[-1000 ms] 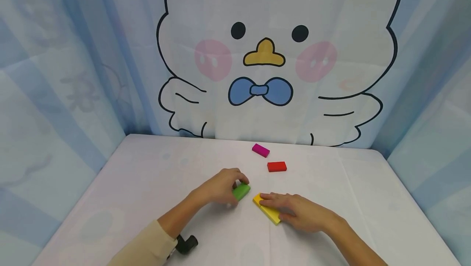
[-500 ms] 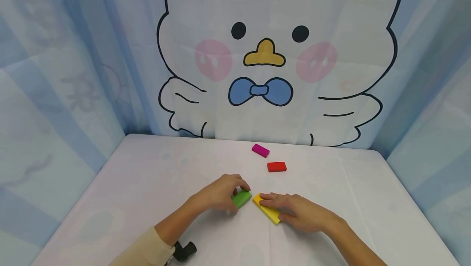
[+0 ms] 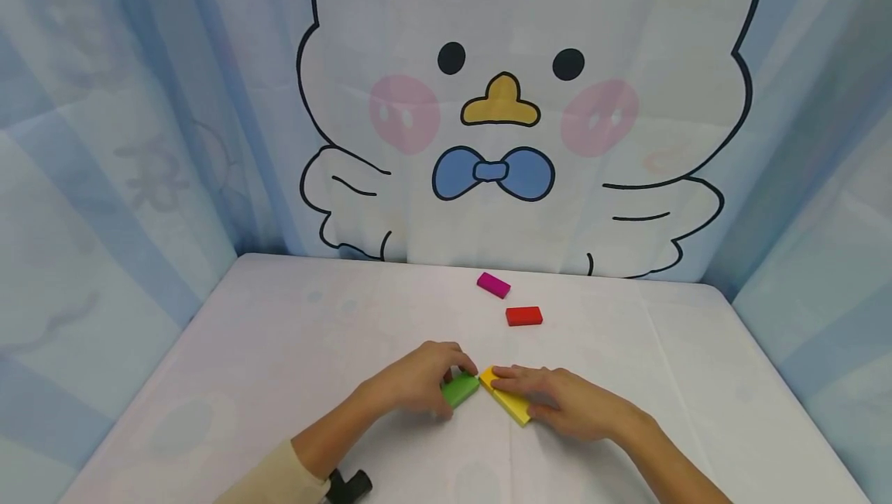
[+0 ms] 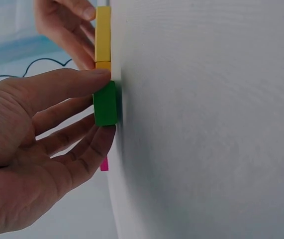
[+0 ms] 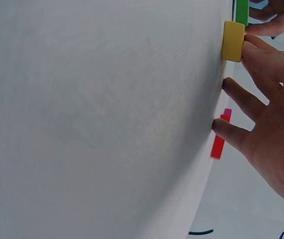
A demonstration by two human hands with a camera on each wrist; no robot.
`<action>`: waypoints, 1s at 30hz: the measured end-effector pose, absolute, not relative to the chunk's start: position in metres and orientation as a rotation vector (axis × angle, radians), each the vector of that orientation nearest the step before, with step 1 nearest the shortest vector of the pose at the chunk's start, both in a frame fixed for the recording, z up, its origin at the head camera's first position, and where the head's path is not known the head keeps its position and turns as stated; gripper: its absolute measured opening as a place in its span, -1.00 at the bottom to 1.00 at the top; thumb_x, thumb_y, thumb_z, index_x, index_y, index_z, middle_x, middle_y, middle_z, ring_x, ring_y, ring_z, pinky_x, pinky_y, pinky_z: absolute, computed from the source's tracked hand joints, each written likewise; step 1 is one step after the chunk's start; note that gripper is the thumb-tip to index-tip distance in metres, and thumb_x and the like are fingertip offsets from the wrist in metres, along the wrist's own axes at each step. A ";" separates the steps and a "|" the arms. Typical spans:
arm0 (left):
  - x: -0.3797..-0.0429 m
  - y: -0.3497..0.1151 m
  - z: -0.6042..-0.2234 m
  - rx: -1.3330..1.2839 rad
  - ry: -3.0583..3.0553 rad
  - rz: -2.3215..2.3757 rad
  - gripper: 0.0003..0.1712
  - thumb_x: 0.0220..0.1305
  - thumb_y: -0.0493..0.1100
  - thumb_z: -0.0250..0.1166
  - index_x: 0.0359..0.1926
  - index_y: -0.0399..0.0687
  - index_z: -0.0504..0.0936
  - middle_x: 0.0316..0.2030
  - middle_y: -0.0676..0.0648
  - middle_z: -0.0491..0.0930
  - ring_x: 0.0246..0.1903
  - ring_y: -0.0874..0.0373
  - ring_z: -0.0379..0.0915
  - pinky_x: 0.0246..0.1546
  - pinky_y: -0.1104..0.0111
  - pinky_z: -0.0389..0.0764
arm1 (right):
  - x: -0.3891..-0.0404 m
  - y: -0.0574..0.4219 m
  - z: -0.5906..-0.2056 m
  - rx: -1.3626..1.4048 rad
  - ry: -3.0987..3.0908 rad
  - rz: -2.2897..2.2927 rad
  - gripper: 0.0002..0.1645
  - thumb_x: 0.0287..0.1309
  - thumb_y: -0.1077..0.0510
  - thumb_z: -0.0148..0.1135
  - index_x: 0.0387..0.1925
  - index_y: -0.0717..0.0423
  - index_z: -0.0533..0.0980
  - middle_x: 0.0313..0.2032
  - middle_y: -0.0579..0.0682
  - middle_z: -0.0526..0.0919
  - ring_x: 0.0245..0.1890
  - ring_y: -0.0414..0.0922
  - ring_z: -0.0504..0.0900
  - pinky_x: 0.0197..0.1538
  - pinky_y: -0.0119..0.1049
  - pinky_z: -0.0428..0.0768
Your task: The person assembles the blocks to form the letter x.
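In the head view, my left hand pinches a green block between thumb and fingertips. The left wrist view shows the thumb on one end of the green block and fingers at the other. My right hand holds a long yellow block on the table, thumb near its close end and fingers over its far end. An orange-yellow part shows at that far end; I cannot tell whether it is a separate block. The green block's right corner is at the yellow one's far left corner, touching or nearly so.
A red block lies beyond the hands, with a magenta block behind it near the table's back edge. A black device sits at my left wrist. Printed curtains surround the white table.
My left hand has brought the green block toward the near side and slightly right, closing the gap to the yellow block. The right hand, red block and magenta block stay in place.
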State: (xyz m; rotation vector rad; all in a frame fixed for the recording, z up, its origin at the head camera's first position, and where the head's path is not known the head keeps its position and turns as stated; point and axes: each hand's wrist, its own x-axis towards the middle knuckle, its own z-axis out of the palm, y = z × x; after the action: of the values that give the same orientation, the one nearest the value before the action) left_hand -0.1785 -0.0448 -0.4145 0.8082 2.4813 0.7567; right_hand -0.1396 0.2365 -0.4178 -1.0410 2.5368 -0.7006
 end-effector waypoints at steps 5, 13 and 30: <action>-0.176 -0.045 -0.414 0.808 2.467 0.763 -0.36 0.01 -0.21 0.66 0.16 0.15 0.70 -0.01 0.16 0.61 -0.16 0.30 0.48 -0.18 0.55 0.63 | -0.140 0.236 -0.418 -1.028 2.518 -0.712 -0.29 0.41 0.32 0.19 0.50 -0.17 0.40 0.54 -0.26 0.34 0.55 -0.08 0.31 0.50 0.13 0.34; -0.173 -0.044 -0.413 0.822 2.448 0.765 -0.36 0.03 -0.18 0.67 0.18 0.14 0.69 -0.01 0.17 0.62 -0.17 0.31 0.49 -0.15 0.56 0.62 | -0.141 0.236 -0.417 -1.016 2.517 -0.721 -0.29 0.41 0.32 0.18 0.51 -0.19 0.40 0.53 -0.26 0.34 0.56 -0.09 0.31 0.50 0.22 0.30; -0.170 -0.043 -0.417 0.835 2.434 0.806 -0.38 0.09 -0.36 0.58 0.19 0.12 0.73 -0.09 0.15 0.68 -0.26 0.32 0.52 -0.23 0.57 0.62 | -0.140 0.238 -0.419 -0.981 2.498 -0.746 -0.29 0.41 0.32 0.19 0.50 -0.20 0.41 0.54 -0.26 0.33 0.56 -0.08 0.29 0.50 0.31 0.23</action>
State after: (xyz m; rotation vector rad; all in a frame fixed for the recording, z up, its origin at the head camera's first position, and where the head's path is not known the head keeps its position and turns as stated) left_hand -0.1695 -0.0433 -0.4173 0.8346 2.4343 0.8060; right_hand -0.1401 0.2375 -0.4189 -0.9806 2.4982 -0.7461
